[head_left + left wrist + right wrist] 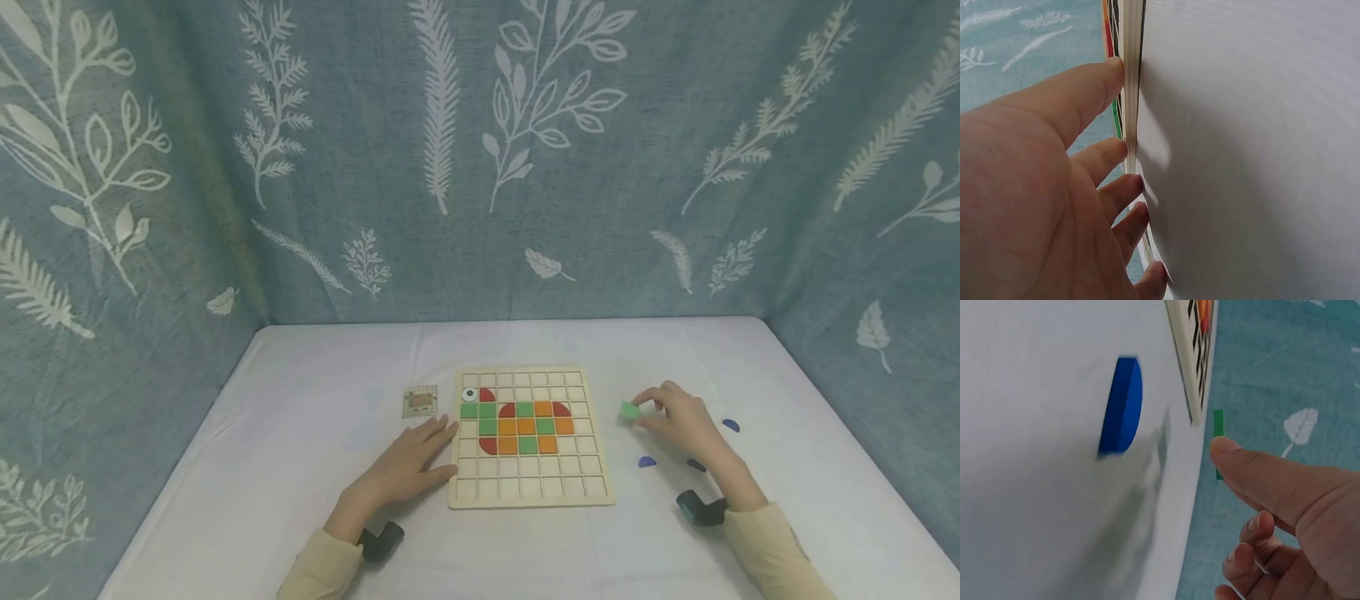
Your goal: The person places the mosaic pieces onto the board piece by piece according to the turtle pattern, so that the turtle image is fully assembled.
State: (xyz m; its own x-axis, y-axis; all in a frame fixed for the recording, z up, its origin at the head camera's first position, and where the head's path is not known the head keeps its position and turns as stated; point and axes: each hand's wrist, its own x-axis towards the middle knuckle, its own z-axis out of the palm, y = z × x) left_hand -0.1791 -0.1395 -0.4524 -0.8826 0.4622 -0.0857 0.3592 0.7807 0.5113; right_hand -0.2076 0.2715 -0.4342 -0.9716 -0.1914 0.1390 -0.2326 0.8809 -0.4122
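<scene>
A wooden grid board (510, 490) lies flat on the table, bearing green, orange and red tiles in its squares and a round eye tile (470, 394) at the upper left. Along the board's left edge rests my left hand (408, 462), fingers extended; in the left wrist view its thumb and fingertips touch the board's side (1131, 81). To the right of the board, my right hand (682, 421) pinches a green square tile (628, 410) between thumb and finger. The right wrist view shows that tile (1219, 422) edge-on, held above the table.
Blue half-round pieces lie on the right of the white table: one (647, 462) near the board, one (731, 425) farther right and one (697, 465) under the right wrist. A small picture card (420, 401) lies left of the board. Patterned curtains (480, 250) surround the table.
</scene>
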